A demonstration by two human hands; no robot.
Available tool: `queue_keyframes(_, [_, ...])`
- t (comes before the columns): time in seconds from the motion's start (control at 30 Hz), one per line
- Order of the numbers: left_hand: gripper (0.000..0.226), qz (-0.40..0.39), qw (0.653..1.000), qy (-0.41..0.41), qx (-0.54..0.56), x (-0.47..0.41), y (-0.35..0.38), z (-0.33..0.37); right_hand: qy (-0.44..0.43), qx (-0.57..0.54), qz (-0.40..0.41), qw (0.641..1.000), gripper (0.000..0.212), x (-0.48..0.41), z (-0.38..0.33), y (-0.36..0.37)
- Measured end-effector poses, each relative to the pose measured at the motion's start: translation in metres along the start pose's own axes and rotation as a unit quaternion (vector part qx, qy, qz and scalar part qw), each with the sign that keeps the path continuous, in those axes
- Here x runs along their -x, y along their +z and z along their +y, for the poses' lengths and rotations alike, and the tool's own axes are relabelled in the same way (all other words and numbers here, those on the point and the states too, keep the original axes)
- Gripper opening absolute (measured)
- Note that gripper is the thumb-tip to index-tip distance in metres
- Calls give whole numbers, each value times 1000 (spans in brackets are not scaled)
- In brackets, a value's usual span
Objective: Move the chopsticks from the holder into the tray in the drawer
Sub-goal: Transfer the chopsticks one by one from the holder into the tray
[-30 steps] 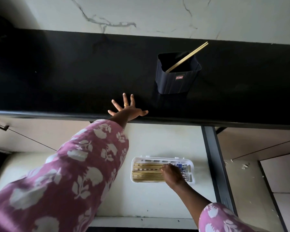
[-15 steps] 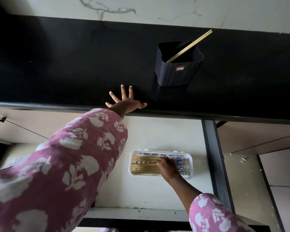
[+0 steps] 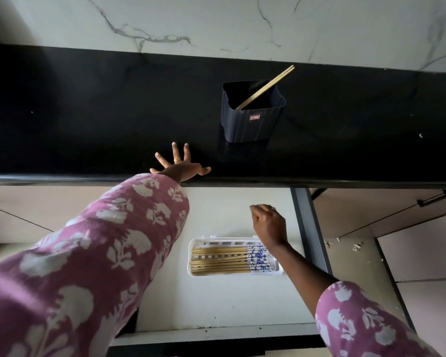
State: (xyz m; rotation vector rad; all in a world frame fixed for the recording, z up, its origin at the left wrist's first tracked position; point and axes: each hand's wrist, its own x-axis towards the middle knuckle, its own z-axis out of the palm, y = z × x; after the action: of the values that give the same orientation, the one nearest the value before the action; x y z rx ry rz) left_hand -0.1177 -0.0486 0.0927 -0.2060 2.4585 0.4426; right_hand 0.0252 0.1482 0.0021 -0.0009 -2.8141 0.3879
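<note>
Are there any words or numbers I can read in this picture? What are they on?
Red and white label on the front of the dark holder: it has print, but too small and blurred to read.
Blue marks on the chopsticks in the white tray: a pattern, no readable letters.
Nothing else here carries words or numbers.
</note>
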Motion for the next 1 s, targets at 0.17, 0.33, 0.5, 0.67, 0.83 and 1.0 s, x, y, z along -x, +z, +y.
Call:
queue_keyframes(0.17, [85,-12,1000,-4,12,0,-2,-1,5,-28,156,987,24,-62,13,-33])
queue_keyframes(0.33, [84,-23,1000,-7,16,0,-5,-1,54,-52,256,964,27,-141,20,-73])
queue_keyframes(0.5, [85,-25,1000,-4,6,-6,-5,0,152,-105,235,954,21,-212,15,-107])
queue_keyframes(0.67, [91,-20,1000,-2,-2,-14,-4,-1,358,-290,177,870,32,-275,35,-116])
queue_keyframes(0.83, [96,-16,1000,-8,-1,-18,-2,1,458,-413,143,774,52,-317,61,-101])
queue_keyframes(1.0, [97,-23,1000,-14,-3,-23,-2,0,452,-452,88,764,47,-347,67,-88])
